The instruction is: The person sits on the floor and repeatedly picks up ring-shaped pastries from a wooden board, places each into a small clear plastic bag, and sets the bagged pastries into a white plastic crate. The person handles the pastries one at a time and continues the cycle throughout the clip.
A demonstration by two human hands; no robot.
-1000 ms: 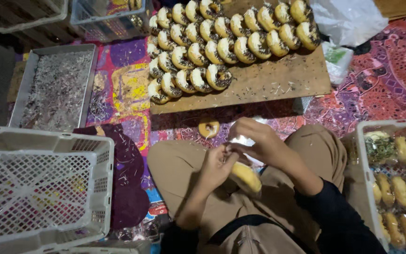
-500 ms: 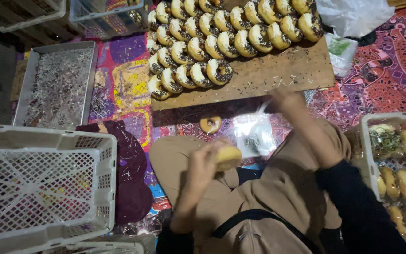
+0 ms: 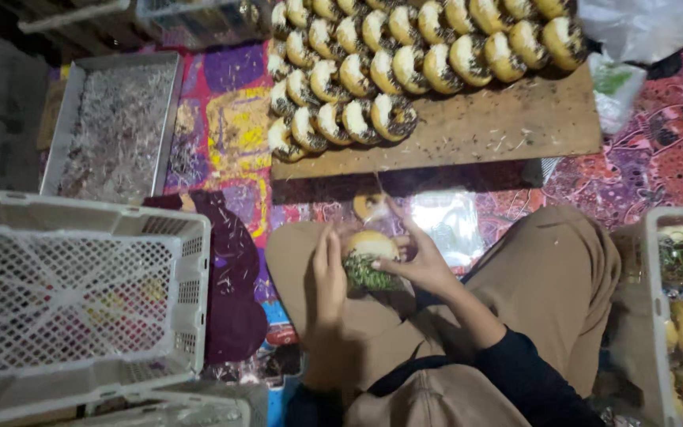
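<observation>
Resting between both hands, sprinkled doughnut point(image 3: 369, 257): right hand point(image 3: 416, 257) grip holding it, left hand point(image 3: 328, 273) alongside.

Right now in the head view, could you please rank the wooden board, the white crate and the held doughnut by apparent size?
1. Wooden board and white crate: similar; the crate is cut off by the frame and nearer the camera, so unsure.
2. Held doughnut: clearly smallest.

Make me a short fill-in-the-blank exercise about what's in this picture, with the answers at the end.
1. Both the left hand and right hand hold a round bun with ____ sprinkles.
2. The rows of sprinkle-topped doughnuts lie on a ____ board.
3. The white plastic lattice crate sits on the person's ____ side.

Answers: green; wooden; left
</observation>
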